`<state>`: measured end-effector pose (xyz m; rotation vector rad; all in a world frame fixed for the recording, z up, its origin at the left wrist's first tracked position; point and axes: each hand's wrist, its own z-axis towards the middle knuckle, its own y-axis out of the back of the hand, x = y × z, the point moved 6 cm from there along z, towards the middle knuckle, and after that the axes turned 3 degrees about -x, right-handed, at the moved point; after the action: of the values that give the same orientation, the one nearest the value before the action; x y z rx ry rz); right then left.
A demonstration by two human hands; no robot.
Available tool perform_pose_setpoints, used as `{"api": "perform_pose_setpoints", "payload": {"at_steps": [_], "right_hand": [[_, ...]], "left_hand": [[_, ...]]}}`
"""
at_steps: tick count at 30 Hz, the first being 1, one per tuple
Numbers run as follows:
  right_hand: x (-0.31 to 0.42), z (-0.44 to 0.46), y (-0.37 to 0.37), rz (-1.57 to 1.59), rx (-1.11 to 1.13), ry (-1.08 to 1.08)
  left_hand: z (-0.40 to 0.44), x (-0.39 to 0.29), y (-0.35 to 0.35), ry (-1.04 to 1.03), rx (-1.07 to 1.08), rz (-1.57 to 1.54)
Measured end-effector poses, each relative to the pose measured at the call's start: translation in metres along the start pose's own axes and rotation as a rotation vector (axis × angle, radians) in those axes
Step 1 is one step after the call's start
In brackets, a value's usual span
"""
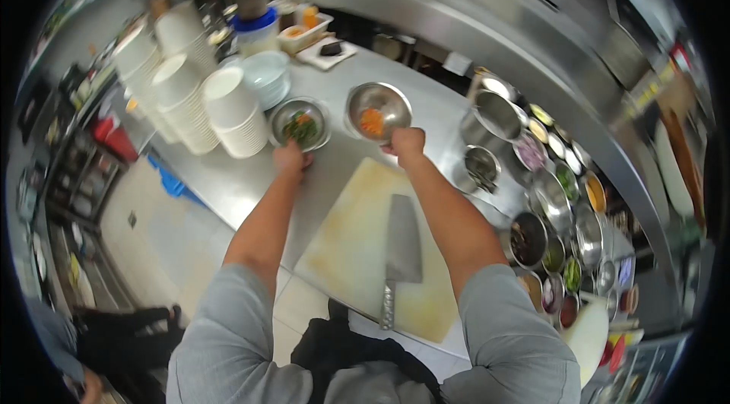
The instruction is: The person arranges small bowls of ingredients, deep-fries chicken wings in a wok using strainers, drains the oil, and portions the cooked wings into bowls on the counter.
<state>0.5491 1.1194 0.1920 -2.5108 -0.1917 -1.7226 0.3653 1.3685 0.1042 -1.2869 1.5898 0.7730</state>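
My left hand (291,157) is closed on the near rim of a metal bowl (323,111) holding chopped greens (300,126) with bits of orange. To its right, my right hand (405,144) grips the near rim of a second metal bowl (395,104), where small orange pieces (372,121) lie. Both bowls are at the steel counter, a short gap between them. Closer to my body is a pale cutting board (342,237), and a cleaver (404,240) rests flat on it with its handle toward me.
Stacked white paper tubs (236,115) and clear bowls (266,79) stand at the left of the counter (327,176). Metal bowls and pots (493,115) of ingredients crowd the right side. A steel shelf (426,12) runs across the back. Another person (57,343) is at lower left.
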Motion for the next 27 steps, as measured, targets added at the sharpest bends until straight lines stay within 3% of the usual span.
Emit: {"api": "perform_pose_setpoints", "payload": {"at_steps": [2, 3, 5, 6, 7, 10, 13, 15, 19, 21, 24, 27], "right_hand": [[0.015, -0.041, 0.054, -0.146, 0.095, 0.099], [0.029, -0.058, 0.082, -0.467, 0.169, 0.418], [0.033, -0.108, 0.152, -0.517, 0.119, 0.443], [0.040, -0.142, 0.195, -0.199, 0.018, 0.223], [0.038, -0.167, 0.246, -0.173, -0.052, 0.223], [0.023, -0.231, 0.349, -0.302, 0.000, 0.198], [0.022, -0.311, 0.452, -0.714, -0.022, 0.562], [0.020, -0.362, 0.527, -0.478, -0.123, 0.289], [0.026, -0.446, 0.650, -0.340, -0.326, 0.264], [0.018, -0.483, 0.710, -0.341, -0.481, 0.121], [-0.007, -0.525, 0.795, -0.104, -0.638, 0.200], [-0.029, -0.564, 0.886, -0.100, -0.861, 0.175]], "left_hand": [[-0.028, 0.005, 0.009, -0.097, 0.079, -0.035], [-0.040, 0.003, 0.013, -0.204, 0.191, 0.039], [-0.103, -0.013, 0.027, -0.195, 0.196, 0.151], [-0.130, -0.018, 0.030, -0.183, 0.265, 0.182], [-0.175, -0.023, 0.034, -0.164, 0.318, 0.169], [-0.264, -0.017, 0.038, -0.198, 0.412, 0.263], [-0.374, -0.011, 0.039, -0.124, 0.520, 0.281], [-0.440, -0.004, 0.025, -0.205, 0.601, 0.308], [-0.555, 0.017, -0.015, -0.148, 0.788, 0.411], [-0.603, 0.033, -0.039, -0.149, 0.875, 0.453], [-0.689, 0.057, -0.081, -0.168, 1.067, 0.505], [-0.766, 0.090, -0.124, -0.138, 1.219, 0.561]]}}
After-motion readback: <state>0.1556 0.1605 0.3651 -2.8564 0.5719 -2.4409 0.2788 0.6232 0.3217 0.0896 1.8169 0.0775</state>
